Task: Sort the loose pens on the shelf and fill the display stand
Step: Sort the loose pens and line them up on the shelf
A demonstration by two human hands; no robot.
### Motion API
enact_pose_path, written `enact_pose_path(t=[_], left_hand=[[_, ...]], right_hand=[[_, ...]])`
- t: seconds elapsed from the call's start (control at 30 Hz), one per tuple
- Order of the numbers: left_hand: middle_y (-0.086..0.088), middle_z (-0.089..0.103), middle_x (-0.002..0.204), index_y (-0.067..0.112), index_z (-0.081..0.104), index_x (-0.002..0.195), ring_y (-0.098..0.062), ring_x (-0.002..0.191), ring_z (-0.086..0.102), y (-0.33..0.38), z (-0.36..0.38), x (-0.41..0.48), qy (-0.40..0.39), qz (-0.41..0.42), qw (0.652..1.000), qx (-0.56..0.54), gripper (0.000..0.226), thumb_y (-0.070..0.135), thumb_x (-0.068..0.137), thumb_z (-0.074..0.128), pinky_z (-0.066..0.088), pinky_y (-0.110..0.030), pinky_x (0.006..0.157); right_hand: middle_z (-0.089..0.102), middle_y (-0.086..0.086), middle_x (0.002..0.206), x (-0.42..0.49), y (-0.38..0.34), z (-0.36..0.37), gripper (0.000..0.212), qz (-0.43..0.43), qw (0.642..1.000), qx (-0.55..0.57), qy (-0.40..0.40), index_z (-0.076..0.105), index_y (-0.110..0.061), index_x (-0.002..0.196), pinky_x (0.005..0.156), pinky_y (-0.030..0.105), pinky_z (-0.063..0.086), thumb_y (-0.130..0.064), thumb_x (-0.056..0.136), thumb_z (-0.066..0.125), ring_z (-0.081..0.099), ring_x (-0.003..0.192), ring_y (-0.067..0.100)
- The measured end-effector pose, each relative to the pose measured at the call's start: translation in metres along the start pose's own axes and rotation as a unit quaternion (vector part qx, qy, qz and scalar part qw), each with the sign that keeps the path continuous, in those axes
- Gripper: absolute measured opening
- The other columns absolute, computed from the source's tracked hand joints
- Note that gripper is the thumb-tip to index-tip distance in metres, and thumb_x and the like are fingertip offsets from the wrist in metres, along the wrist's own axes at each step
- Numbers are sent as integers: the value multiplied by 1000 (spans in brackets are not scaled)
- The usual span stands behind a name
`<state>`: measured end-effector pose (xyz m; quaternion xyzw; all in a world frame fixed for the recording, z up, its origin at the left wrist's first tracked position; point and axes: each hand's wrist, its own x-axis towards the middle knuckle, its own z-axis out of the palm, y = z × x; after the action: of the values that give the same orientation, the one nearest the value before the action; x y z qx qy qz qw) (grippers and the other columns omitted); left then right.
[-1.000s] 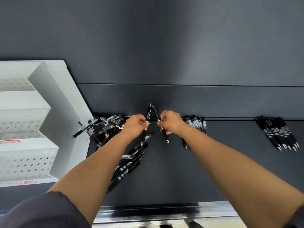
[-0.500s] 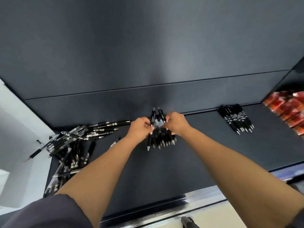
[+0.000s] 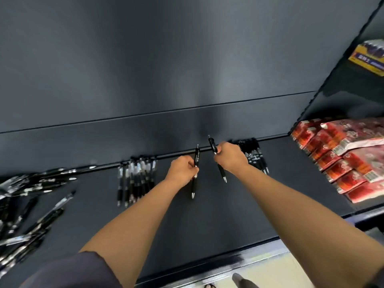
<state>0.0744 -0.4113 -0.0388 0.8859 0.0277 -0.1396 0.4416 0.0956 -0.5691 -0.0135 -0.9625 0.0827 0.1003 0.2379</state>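
Black pen (image 3: 196, 158) through left hand (image 3: 181, 172) grip; second pen (image 3: 221, 173) through right hand (image 3: 229, 155).

One black pen (image 3: 196, 161) is gripped by the left hand (image 3: 182, 171), another pen (image 3: 214, 149) by the right hand (image 3: 229, 156). Sorted rows (image 3: 136, 177) and a loose heap (image 3: 27, 196) are seen on the dark shelf (image 3: 207, 225).
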Motion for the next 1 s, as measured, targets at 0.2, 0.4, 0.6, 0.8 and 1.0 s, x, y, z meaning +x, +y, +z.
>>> enact_pose_path(t=[0.2, 0.4, 0.6, 0.8, 1.0], left_hand=[[-1, 55, 70, 16, 50, 80, -14, 63, 57, 32, 52, 15, -14, -37, 998, -46, 16, 6, 88, 58, 54, -26, 55], [-2, 57, 74, 19, 47, 73, -15, 64, 59, 45, 78, 34, 2, -72, 997, -18, 22, 6, 87, 57, 55, -26, 51], [-10, 61, 88, 15, 45, 87, -20, 67, 62, 56, 96, 46, 35, -91, 995, -17, 13, 12, 88, 58, 54, -28, 47], [-10, 60, 94, 11, 51, 103, -23, 79, 62, 64, 104, 39, -22, -52, 998, 18, 15, 10, 89, 55, 57, -34, 70], [-2, 62, 106, 15, 60, 109, -17, 97, 58, 55, 73, 27, -65, 40, 991, 106, 20, 14, 91, 54, 47, -29, 91]], right_hand=[[56, 8, 94, 21, 63, -27, 19, 29, 999, -28, 32, 53, -12, 106, 64, 32, 42, -12, 87, 51, 56, 82, 30], [44, 1, 74, 36, 88, -28, 6, 49, 992, -115, 14, 47, -16, 86, 55, 27, 36, -11, 88, 51, 48, 72, 26], [56, 5, 89, 38, 96, -30, 5, -12, 992, -125, 8, 51, -13, 95, 56, 29, 38, -12, 91, 48, 50, 73, 26], [59, 7, 107, 35, 92, -38, 17, -72, 986, -144, 33, 56, -14, 107, 62, 31, 39, -14, 92, 48, 59, 89, 30], [57, 8, 115, 31, 68, -33, 24, -128, 978, -162, 37, 55, -14, 117, 68, 34, 43, -18, 93, 48, 58, 101, 31]])
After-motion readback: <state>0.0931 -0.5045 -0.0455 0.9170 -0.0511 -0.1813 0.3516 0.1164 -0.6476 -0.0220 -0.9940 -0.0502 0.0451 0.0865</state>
